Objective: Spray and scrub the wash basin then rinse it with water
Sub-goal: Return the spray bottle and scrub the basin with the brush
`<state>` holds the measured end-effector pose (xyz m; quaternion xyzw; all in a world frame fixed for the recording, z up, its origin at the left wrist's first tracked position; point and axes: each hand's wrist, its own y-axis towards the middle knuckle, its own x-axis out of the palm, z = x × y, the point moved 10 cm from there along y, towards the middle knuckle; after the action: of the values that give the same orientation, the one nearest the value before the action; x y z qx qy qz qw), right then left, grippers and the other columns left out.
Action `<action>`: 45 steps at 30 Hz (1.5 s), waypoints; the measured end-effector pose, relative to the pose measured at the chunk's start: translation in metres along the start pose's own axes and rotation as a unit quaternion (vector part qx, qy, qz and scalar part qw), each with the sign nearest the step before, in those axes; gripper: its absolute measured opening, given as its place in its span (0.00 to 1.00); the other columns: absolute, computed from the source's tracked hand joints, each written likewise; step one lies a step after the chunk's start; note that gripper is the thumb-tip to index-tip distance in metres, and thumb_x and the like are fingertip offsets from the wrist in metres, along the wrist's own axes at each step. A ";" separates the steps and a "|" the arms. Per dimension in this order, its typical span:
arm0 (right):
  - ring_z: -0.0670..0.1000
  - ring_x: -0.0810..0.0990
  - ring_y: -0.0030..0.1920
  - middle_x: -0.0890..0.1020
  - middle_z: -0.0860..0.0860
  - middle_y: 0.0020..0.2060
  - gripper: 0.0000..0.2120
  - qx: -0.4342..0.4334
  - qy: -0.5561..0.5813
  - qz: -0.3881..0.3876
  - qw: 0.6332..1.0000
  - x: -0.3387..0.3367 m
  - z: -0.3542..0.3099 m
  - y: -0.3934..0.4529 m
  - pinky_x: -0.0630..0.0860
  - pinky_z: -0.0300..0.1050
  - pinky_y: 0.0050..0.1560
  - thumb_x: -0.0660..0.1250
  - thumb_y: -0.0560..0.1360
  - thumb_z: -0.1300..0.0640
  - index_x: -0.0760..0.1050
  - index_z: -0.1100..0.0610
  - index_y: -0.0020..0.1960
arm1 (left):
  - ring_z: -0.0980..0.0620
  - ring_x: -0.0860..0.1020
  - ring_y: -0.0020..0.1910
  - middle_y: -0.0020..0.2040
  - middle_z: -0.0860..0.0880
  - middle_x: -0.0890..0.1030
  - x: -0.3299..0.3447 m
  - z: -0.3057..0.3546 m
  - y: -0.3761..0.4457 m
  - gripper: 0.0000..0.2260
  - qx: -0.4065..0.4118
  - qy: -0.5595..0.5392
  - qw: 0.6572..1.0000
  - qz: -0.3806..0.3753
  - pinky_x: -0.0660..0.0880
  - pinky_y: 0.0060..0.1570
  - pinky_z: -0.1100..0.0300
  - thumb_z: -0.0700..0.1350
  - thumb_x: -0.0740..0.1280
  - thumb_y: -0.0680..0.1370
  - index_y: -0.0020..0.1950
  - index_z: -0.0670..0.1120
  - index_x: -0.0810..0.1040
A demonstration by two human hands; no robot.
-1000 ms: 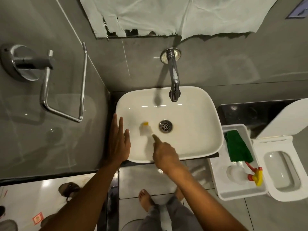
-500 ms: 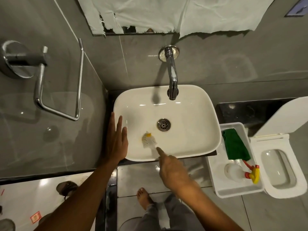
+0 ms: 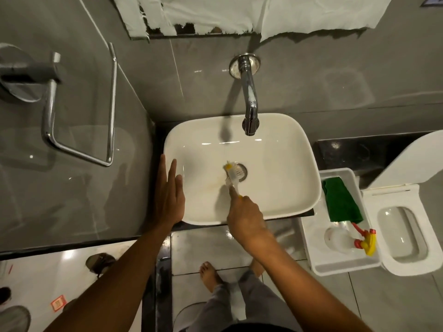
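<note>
Resting flat with fingers spread, the left hand [image 3: 169,195] lies on the near left rim of the wash basin [image 3: 275,188], holding nothing and seemingly steadying the person. To its right the basin sits on a dark worktop [image 3: 354,149] against the grey wall: a white, glossy, rounded rectangle, with a faint yellowish-brown stain on its floor just left of the drain [image 3: 241,172]. Being glazed and fixed, it should be hard, rigid and slippery where wet, so bracing on the rim looks wiser than on the sloped inside. In the middle, the brush [image 3: 232,176], with pale bristles and yellow ends, is pressed to the basin floor beside the drain, overlapping its left edge. It seems light, with a stiff thin handle and springy bristles; the near end of the handle is the natural place to grip, and there the right hand [image 3: 244,218] is closed around it. Above, the tap [image 3: 249,101] shows no water running. At far right a white tray [image 3: 311,250] holds a green cloth [image 3: 340,202] and the spray bottle [image 3: 347,238], lying well apart from the basin.
</note>
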<state>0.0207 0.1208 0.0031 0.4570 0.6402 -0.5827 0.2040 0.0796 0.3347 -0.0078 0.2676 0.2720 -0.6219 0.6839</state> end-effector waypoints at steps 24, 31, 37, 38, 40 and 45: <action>0.68 0.78 0.66 0.78 0.67 0.66 0.23 0.053 0.148 -0.040 0.987 0.001 0.011 0.046 0.73 0.57 0.65 0.51 0.87 0.49 0.62 0.60 0.77 | 0.49 0.52 0.87 0.88 0.46 0.52 -0.002 0.002 -0.001 0.22 0.000 -0.018 1.000 0.006 0.54 0.85 0.57 0.44 0.54 0.89 0.84 0.44 0.62; 0.70 0.80 0.62 0.79 0.68 0.63 0.22 0.205 0.157 0.113 0.960 -0.067 0.141 0.058 0.76 0.61 0.60 0.51 0.88 0.51 0.61 0.64 0.75 | 0.50 0.52 0.87 0.88 0.49 0.50 -0.003 -0.001 -0.001 0.23 -0.016 -0.024 1.000 0.004 0.54 0.84 0.56 0.47 0.52 0.90 0.85 0.47 0.61; 0.68 0.77 0.68 0.73 0.68 0.71 0.21 0.043 0.184 -0.009 0.982 -0.017 -0.015 0.079 0.74 0.56 0.64 0.52 0.87 0.58 0.62 0.68 0.76 | 0.50 0.51 0.87 0.88 0.48 0.51 -0.001 -0.007 -0.001 0.23 -0.016 -0.022 1.000 0.004 0.50 0.84 0.60 0.45 0.53 0.90 0.86 0.45 0.59; 0.68 0.78 0.66 0.73 0.68 0.70 0.20 0.019 0.185 -0.048 0.981 -0.007 -0.038 0.074 0.74 0.55 0.59 0.52 0.87 0.58 0.63 0.68 0.75 | 0.50 0.51 0.87 0.88 0.48 0.51 0.000 -0.007 -0.001 0.23 -0.012 -0.023 1.000 0.004 0.48 0.83 0.65 0.45 0.53 0.90 0.86 0.45 0.58; 0.69 0.80 0.61 0.77 0.67 0.65 0.19 -0.011 0.184 -0.070 0.980 -0.001 -0.059 0.070 0.74 0.55 0.54 0.52 0.88 0.56 0.65 0.67 0.72 | 0.50 0.51 0.87 0.88 0.48 0.51 0.000 -0.007 -0.001 0.24 -0.010 -0.026 1.000 0.005 0.45 0.81 0.70 0.47 0.52 0.90 0.86 0.46 0.56; 0.68 0.78 0.66 0.78 0.65 0.66 0.23 -0.035 0.032 -0.061 0.997 -0.011 -0.005 0.048 0.74 0.59 0.63 0.52 0.87 0.53 0.61 0.62 0.78 | 0.48 0.52 0.87 0.88 0.47 0.51 0.001 -0.008 -0.001 0.24 -0.011 -0.034 0.999 0.007 0.51 0.86 0.54 0.46 0.53 0.90 0.86 0.45 0.57</action>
<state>0.0671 0.1172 -0.0134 0.4277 0.6934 -0.5564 0.1635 0.0780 0.3396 -0.0140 0.2410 0.2533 -0.6226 0.7001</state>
